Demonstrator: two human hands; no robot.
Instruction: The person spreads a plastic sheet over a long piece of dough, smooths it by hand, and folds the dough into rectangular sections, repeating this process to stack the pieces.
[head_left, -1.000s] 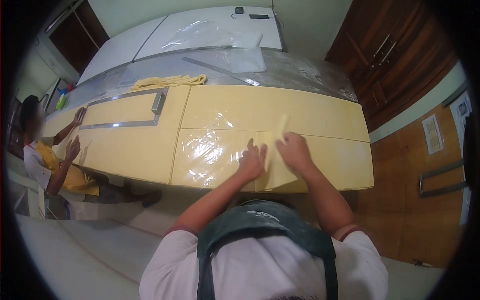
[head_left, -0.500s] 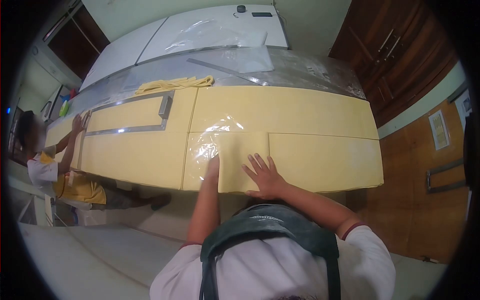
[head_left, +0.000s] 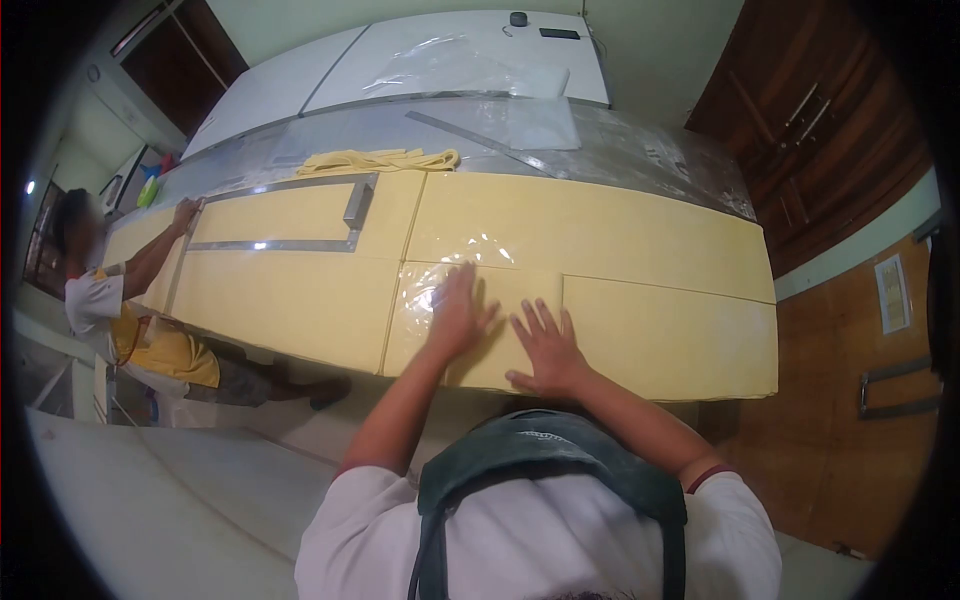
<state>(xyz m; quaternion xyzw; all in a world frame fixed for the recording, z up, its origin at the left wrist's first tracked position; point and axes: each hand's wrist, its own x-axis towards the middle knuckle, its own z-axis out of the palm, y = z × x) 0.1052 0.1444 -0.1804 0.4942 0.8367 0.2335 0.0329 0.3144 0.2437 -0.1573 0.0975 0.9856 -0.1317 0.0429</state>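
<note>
Leftmost, a co-worker (head_left: 150, 340) reaches over the yellow sheets covering the front of the desk (head_left: 370, 125), beside a metal frame (head_left: 262, 245). Next, yellow strips (head_left: 380, 160) lie bunched behind the frame. Then glossy clear film (head_left: 422, 290) borders the left hand (head_left: 458, 315), fingers spread over a smooth yellow piece (head_left: 535, 285); the right hand (head_left: 550, 352) rests flat on it, fingers apart.

A pale green wall (head_left: 655, 50) stands behind a long white-topped unit (head_left: 400, 60). Dark wooden doors (head_left: 785, 110) with metal handles (head_left: 803, 105) rise at right, near a brown wooden panel (head_left: 830, 340) bearing a paper sheet (head_left: 893, 294); the floor (head_left: 285, 425) is pale
</note>
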